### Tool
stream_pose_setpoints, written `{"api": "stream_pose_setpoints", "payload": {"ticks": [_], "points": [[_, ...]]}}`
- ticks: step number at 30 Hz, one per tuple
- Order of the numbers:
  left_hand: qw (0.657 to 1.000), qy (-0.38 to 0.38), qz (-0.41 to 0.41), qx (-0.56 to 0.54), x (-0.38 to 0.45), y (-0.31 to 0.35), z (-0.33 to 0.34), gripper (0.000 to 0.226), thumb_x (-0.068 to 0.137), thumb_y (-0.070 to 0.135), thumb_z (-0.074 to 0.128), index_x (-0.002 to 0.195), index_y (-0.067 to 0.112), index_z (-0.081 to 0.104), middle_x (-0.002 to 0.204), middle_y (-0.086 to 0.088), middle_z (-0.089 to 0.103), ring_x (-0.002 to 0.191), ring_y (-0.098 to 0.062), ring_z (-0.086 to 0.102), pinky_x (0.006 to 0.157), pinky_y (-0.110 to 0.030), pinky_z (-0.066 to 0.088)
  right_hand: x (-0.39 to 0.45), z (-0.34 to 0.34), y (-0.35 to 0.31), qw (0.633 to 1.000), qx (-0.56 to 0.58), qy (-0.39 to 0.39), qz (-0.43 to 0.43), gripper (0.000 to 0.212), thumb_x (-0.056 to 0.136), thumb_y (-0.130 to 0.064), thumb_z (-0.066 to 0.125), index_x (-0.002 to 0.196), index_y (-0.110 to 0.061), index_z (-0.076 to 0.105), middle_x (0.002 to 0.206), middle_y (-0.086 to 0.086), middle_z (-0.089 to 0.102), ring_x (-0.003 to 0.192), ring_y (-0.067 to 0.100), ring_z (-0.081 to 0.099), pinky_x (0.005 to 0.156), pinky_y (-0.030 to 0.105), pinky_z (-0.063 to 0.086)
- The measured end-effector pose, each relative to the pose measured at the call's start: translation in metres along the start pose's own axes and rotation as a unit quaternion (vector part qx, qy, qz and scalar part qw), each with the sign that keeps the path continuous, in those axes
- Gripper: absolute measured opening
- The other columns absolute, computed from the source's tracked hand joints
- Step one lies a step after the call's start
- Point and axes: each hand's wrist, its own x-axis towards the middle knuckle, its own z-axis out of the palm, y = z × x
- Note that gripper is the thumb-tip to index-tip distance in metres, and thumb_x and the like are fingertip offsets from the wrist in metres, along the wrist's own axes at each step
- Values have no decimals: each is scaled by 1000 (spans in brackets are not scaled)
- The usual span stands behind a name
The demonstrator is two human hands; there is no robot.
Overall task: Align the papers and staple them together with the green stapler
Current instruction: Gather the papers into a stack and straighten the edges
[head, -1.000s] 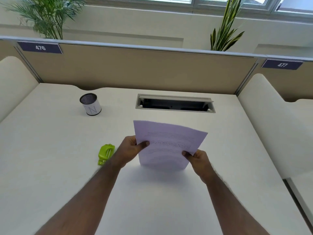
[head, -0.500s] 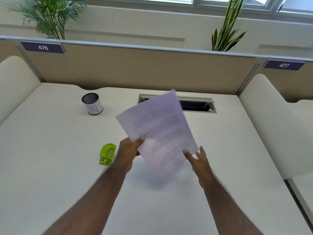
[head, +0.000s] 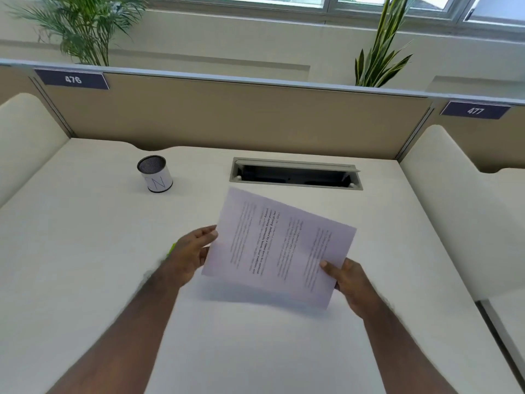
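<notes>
The printed white papers are held above the desk, turned sideways so the text lines run top to bottom. My right hand pinches their lower right corner. My left hand touches the left edge with its fingers curled behind the sheets. Only a thin sliver of the green stapler shows on the desk, just left of my left hand; the rest of it is hidden behind that hand.
A small white cylinder cup marked "N" stands at the back left of the cream desk. An open cable slot lies at the back centre. A tan partition closes the far side, and padded dividers flank the desk.
The papers have been rotated from upright to sideways and lowered. My right hand, open half a second ago, has closed on their lower right corner. My left hand now covers most of the stapler.
</notes>
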Motion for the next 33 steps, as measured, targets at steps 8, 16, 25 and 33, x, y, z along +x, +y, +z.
{"api": "stream_pose_setpoints", "payload": {"ticks": [8,16,25,33], "points": [[981,-21,119,153,2,9,-4,18,81,10,74,97,18,77,102,-5,78,95,-21,73,79,-28,59,13,0,-11,994,-79,30,-71,18,89,-12,69,106,-15,73,97,-4,78,88,13,73,78,23,55],[915,112,148,357,-8,-13,-1,20,80,16,76,100,14,77,96,-2,78,90,-14,72,89,-33,55,19,-3,9,984,-151,45,-83,18,87,-1,69,90,-18,77,90,0,76,80,4,68,73,11,52],[957,118,87,251,-8,-20,-9,16,84,4,69,99,1,73,88,-16,77,79,-23,68,73,-42,61,25,17,8,978,-165,115,-48,36,88,-15,71,122,-16,63,111,0,65,100,21,59,84,32,48],[988,82,-86,-98,-36,-59,13,21,90,0,59,109,7,64,84,-4,78,66,-14,74,62,-30,62,10,64,31,990,-40,-47,127,49,92,-42,61,134,-19,53,126,6,67,107,26,69,86,42,57]]}}
